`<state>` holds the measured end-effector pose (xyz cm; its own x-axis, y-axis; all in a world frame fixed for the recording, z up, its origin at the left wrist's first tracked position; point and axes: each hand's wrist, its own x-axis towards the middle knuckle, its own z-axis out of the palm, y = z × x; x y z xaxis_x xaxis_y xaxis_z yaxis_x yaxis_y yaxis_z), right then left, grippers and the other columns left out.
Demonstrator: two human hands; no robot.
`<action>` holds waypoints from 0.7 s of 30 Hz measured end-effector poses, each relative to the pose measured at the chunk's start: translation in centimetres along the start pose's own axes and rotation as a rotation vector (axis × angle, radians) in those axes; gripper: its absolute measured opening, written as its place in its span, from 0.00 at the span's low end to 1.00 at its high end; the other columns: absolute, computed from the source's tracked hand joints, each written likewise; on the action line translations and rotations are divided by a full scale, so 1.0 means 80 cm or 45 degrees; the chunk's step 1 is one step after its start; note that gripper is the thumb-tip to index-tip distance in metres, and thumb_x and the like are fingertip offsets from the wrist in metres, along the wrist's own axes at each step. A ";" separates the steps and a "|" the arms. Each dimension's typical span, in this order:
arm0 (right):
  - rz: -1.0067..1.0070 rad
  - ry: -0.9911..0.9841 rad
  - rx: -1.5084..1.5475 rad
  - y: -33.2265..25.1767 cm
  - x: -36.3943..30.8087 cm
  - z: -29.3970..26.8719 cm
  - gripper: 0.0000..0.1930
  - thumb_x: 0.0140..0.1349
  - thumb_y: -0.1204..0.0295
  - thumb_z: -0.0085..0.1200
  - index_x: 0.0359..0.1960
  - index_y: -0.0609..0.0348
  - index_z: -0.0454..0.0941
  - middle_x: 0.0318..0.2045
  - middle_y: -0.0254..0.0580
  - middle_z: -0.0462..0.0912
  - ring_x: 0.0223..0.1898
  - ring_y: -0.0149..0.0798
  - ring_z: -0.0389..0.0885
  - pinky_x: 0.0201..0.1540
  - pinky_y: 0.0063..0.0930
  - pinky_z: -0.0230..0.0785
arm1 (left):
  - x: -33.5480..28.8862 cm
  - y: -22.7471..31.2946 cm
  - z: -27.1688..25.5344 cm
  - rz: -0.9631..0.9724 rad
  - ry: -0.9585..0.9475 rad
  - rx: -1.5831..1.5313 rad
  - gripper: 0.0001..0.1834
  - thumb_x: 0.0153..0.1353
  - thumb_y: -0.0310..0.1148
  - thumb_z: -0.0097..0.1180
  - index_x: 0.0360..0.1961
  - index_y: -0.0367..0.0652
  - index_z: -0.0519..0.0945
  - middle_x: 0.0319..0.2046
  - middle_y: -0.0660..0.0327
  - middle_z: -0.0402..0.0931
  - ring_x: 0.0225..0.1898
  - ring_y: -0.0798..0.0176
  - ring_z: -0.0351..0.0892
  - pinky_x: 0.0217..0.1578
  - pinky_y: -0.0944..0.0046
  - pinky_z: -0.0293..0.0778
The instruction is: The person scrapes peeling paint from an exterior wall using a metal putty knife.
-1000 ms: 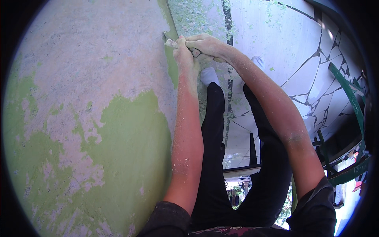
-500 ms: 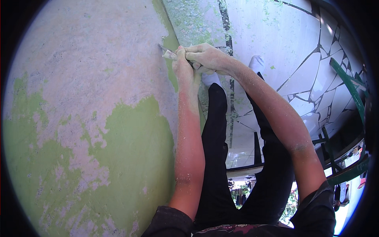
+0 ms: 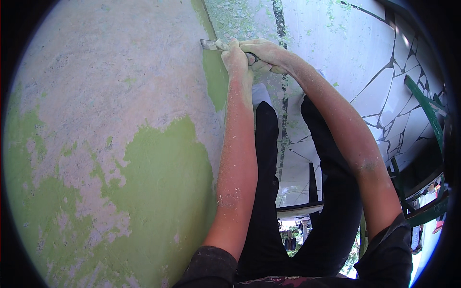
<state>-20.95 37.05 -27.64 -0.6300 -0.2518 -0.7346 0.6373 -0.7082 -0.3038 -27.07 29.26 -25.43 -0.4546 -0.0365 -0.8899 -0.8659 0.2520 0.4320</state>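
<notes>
A paint scraper (image 3: 208, 44) with a flat metal blade has its edge at the wall (image 3: 110, 91), beside a strip of green paint near the wall's foot. My left hand (image 3: 236, 58) is closed round it close behind the blade. Just to the right, my right hand (image 3: 267, 54) wraps the rear of the handle, of which a small dark part shows between the hands. Pale dust coats both hands. The wall is partly bare, pinkish-grey, with green paint (image 3: 168, 158) left in large patches. My fingers hide most of the handle.
Green paint flakes (image 3: 235, 21) litter the floor along the wall. White broken-tile flooring (image 3: 336, 53) with dark joints spreads to the right. My legs in black trousers (image 3: 266, 144) are below my arms. Green bars (image 3: 425, 108) stand at the far right.
Both hands have moved up and slightly right in view with the scraper. The blade now lies higher, nearer the wall's foot. My view has shifted a little.
</notes>
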 end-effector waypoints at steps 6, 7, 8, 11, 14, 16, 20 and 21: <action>-0.026 0.120 -0.087 0.002 -0.012 0.046 0.12 0.67 0.61 0.46 0.31 0.53 0.76 0.21 0.24 0.66 0.15 0.20 0.53 0.14 0.20 0.45 | -0.005 0.015 -0.055 -0.028 -0.081 -0.138 0.13 0.71 0.36 0.45 0.41 0.33 0.72 0.33 0.57 0.71 0.30 0.63 0.74 0.31 0.59 0.73; -0.039 0.113 -0.083 -0.006 -0.001 0.051 0.12 0.67 0.61 0.46 0.31 0.53 0.76 0.21 0.24 0.66 0.15 0.20 0.53 0.14 0.20 0.45 | 0.022 0.019 -0.065 -0.018 -0.131 -0.112 0.14 0.71 0.36 0.45 0.42 0.33 0.72 0.34 0.57 0.72 0.31 0.63 0.75 0.32 0.59 0.74; 0.046 0.150 -0.143 -0.005 0.013 0.041 0.12 0.67 0.61 0.46 0.30 0.53 0.76 0.21 0.23 0.66 0.14 0.20 0.53 0.14 0.19 0.45 | 0.037 0.007 -0.062 -0.040 -0.199 -0.115 0.14 0.71 0.36 0.45 0.42 0.33 0.72 0.34 0.56 0.72 0.31 0.63 0.75 0.32 0.60 0.74; 0.101 0.109 -0.102 0.003 0.018 0.027 0.12 0.67 0.61 0.47 0.30 0.53 0.75 0.20 0.24 0.67 0.13 0.19 0.54 0.13 0.18 0.44 | 0.029 0.006 -0.054 -0.072 -0.069 -0.161 0.13 0.70 0.35 0.46 0.43 0.32 0.72 0.35 0.56 0.73 0.32 0.63 0.76 0.32 0.60 0.74; 0.089 -0.002 0.065 0.009 -0.017 0.017 0.10 0.68 0.63 0.46 0.32 0.53 0.74 0.21 0.24 0.68 0.13 0.18 0.55 0.12 0.16 0.45 | -0.008 -0.013 -0.031 0.045 -0.053 -0.029 0.14 0.69 0.34 0.47 0.42 0.30 0.73 0.36 0.53 0.74 0.33 0.62 0.77 0.32 0.58 0.75; 0.085 -0.048 0.138 0.004 -0.012 0.013 0.09 0.69 0.64 0.45 0.34 0.53 0.74 0.23 0.25 0.68 0.14 0.18 0.56 0.11 0.15 0.45 | -0.006 -0.002 -0.023 0.079 -0.012 -0.061 0.14 0.68 0.33 0.48 0.42 0.30 0.74 0.36 0.53 0.74 0.35 0.62 0.77 0.33 0.59 0.75; 0.055 0.056 -0.020 -0.003 0.009 0.016 0.10 0.67 0.63 0.47 0.33 0.54 0.74 0.21 0.25 0.68 0.13 0.17 0.54 0.12 0.16 0.45 | 0.011 0.015 -0.021 -0.070 -0.045 -0.079 0.13 0.68 0.33 0.47 0.41 0.31 0.73 0.35 0.54 0.74 0.33 0.62 0.77 0.31 0.59 0.75; 0.067 0.052 -0.055 -0.003 0.007 0.019 0.10 0.68 0.63 0.47 0.34 0.54 0.75 0.22 0.25 0.68 0.13 0.18 0.55 0.12 0.16 0.45 | 0.013 0.012 -0.024 -0.067 -0.060 -0.133 0.13 0.68 0.34 0.47 0.40 0.31 0.73 0.34 0.54 0.74 0.32 0.63 0.77 0.30 0.59 0.75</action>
<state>-22.16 36.06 -27.04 -0.5770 -0.2601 -0.7743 0.6883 -0.6651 -0.2895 -28.82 27.59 -25.65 -0.3998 -0.0011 -0.9166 -0.9065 0.1486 0.3952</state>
